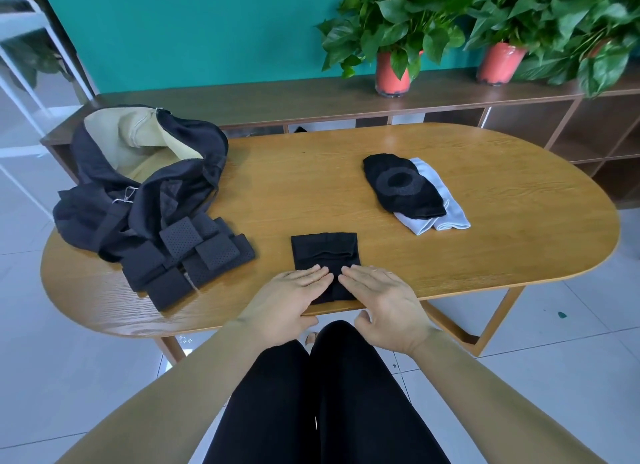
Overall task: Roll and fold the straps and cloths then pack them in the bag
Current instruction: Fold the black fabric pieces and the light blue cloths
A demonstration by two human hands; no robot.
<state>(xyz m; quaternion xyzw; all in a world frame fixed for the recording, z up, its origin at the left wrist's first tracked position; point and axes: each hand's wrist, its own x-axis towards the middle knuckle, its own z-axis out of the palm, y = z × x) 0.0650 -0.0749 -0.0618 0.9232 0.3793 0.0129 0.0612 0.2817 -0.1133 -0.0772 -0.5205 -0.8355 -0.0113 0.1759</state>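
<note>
A folded black cloth [325, 252] lies at the table's near edge. My left hand [287, 301] and my right hand [381, 301] both press flat on its near part, fingers straight and pointing inward, fingertips almost meeting. A black bag [145, 176] with a tan lining lies open at the far left of the table. In front of the bag is a pile of several black perforated straps [194, 255], some folded. At the right lies a black knee sleeve [401, 186] on top of a light grey cloth [446, 210].
The oval wooden table [519, 228] stands on a tiled floor. Behind it runs a low wooden shelf [519, 117] with two potted plants [391, 72] in red pots against a teal wall. My legs are below the near edge.
</note>
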